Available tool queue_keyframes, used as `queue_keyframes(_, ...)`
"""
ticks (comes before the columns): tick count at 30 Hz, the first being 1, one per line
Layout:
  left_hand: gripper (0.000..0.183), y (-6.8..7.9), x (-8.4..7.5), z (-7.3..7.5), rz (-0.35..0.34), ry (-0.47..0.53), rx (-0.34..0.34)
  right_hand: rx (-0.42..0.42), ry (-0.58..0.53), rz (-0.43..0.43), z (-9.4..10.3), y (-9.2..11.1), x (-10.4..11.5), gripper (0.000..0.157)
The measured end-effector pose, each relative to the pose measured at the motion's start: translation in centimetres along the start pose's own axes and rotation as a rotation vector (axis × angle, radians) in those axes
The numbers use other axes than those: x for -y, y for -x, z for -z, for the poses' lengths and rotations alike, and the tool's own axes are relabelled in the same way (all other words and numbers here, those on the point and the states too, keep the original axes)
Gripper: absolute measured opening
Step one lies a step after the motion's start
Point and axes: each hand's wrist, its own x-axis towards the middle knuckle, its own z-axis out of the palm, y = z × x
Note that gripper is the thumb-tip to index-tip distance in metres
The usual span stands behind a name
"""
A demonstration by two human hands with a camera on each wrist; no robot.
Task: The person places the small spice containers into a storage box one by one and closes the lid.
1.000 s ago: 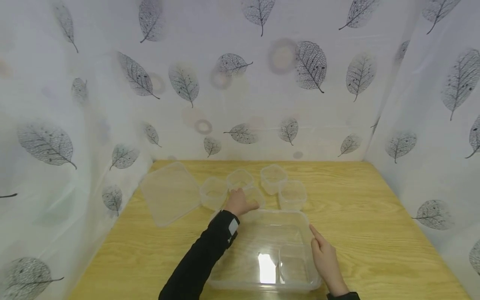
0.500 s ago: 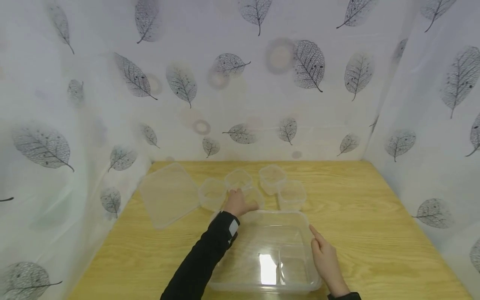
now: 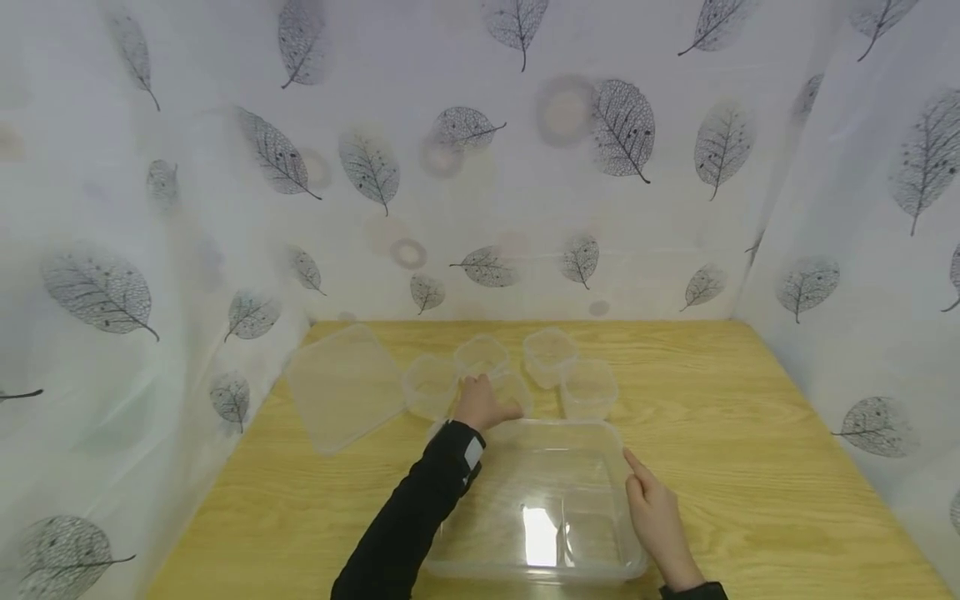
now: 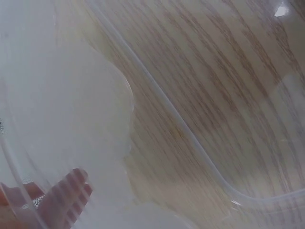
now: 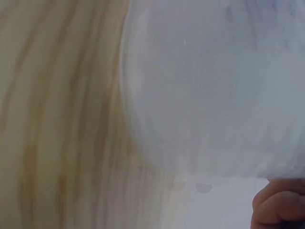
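My left hand [image 3: 483,406] reaches over the far rim of a large clear plastic box [image 3: 525,572] and grips a small clear plastic container [image 3: 516,388] just behind it. Through clear plastic, some left fingers [image 4: 71,193] show in the left wrist view. At the box's right wall, my right hand [image 3: 662,523] holds the side near the rim, its index finger stretched forward. Curled right fingers [image 5: 281,202] appear past the whitish wall in the right wrist view. Inside the box, at its near right, a small clear square container [image 3: 592,533] shows faintly.
Other small clear containers stand behind the box: one at left [image 3: 431,387], one farther back [image 3: 481,354], and two at right, a rear one [image 3: 550,357] and a nearer one [image 3: 588,390]. A flat translucent lid [image 3: 345,387] lies far left. Leaf-printed curtains [image 3: 480,200] enclose the wooden table [image 3: 750,467].
The head view shifts slightly. Both hands keep their places on the small container and the large box.
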Motion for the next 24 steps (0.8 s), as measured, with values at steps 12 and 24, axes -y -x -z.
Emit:
queue_keyframes(12, 0.088, 0.27, -0.34, 0.44, 0.029, 0.012, 0.035, -0.010, 0.005, -0.018, -0.13, 0.07, 0.27, 0.036)
queue_keyframes(24, 0.087, 0.16, -0.17, 0.42, 0.008, 0.013, 0.028, -0.029, 0.000, -0.014, -0.38, 0.03, 0.23, 0.035)
